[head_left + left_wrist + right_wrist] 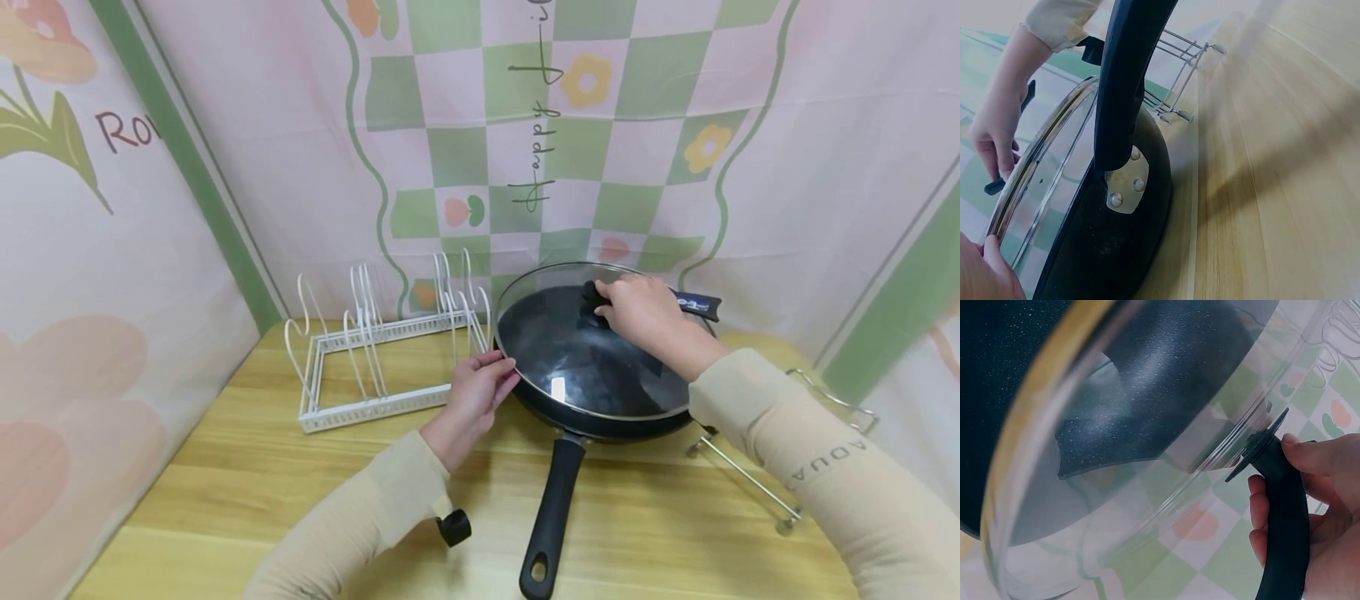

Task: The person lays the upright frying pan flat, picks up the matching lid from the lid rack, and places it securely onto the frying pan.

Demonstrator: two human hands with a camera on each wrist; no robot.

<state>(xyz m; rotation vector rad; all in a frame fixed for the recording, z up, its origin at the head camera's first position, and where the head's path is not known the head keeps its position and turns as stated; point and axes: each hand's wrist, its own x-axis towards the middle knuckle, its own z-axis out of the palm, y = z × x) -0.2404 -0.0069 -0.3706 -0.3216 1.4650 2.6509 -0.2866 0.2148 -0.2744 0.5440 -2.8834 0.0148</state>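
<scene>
A glass lid (558, 389) with a metal rim hangs tilted just above a black frying pan (600, 430), apart from the pan's near edge in the left wrist view. My right hand (641, 312) grips the lid's black knob (1286, 506) from the right. At the lid's left edge, my left hand (476, 392) pinches the rim between thumb and fingers; the left wrist view shows its thumb (1000, 269) against the rim. The pan's black handle (553, 517) points toward me over the table.
A white wire rack (375, 404) with upright loops stands left of the pan on the wooden table (300, 500). A metal wire stand (750, 479) shows at the right, partly hidden by the right sleeve. A patterned curtain (450, 158) hangs behind.
</scene>
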